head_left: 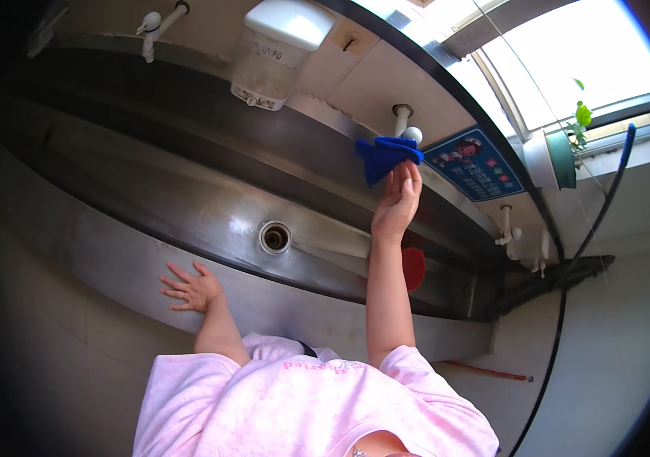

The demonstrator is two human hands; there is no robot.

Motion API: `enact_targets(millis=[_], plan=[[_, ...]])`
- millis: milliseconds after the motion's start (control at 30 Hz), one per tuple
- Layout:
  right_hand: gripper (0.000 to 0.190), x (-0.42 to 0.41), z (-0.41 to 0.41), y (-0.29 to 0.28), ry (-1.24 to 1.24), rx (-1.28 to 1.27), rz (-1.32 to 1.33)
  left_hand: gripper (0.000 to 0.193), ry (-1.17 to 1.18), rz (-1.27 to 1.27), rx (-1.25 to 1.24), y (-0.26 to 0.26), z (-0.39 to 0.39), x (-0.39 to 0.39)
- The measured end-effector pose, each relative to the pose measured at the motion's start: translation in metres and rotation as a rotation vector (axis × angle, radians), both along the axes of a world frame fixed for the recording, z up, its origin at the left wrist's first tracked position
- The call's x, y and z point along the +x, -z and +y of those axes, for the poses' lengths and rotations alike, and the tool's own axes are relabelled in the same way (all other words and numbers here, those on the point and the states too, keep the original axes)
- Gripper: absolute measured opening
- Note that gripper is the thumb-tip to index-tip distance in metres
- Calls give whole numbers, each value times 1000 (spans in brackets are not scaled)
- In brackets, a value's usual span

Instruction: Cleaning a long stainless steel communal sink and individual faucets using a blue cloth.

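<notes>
My right hand [398, 201] is stretched out over a long stainless steel trough sink [188, 197], holding a blue cloth [386, 159] at its fingertips. The cloth lies against a wall tap [402, 119] and hides its spout; the tap's white round knob shows beside it. Lower left, my left hand [194, 288] has its fingers spread at the sink's broad front panel [130, 245] and holds nothing. Whether its palm presses on the metal is hard to tell. Between the hands, a round drain [275, 237] opens in the sink floor.
Behind my right forearm, a red object [414, 268] is partly hidden in the sink. The wall carries a soap dispenser [279, 51], another tap [156, 28], a blue sign [473, 163] and a farther tap [506, 225]. A potted plant [550, 157] stands by the window.
</notes>
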State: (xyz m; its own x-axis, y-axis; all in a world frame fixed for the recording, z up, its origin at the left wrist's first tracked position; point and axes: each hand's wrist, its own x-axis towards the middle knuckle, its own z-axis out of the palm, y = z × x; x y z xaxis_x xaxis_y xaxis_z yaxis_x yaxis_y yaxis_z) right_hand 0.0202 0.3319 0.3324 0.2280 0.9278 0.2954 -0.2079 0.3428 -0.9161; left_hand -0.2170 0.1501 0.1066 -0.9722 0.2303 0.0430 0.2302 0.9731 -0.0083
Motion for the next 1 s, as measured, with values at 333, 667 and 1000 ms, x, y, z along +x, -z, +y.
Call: enact_targets(millis=[333,667,1000], plan=[[36,-25,44,14,411,51,-578,66,1,17,-39,6,-3,-2],[41,-15,63,49,369,202,-244,67,16,18,-34,7,1,1],[28,-26,27,23,223,8,-64,66,11,-11,-13,8,0,0]])
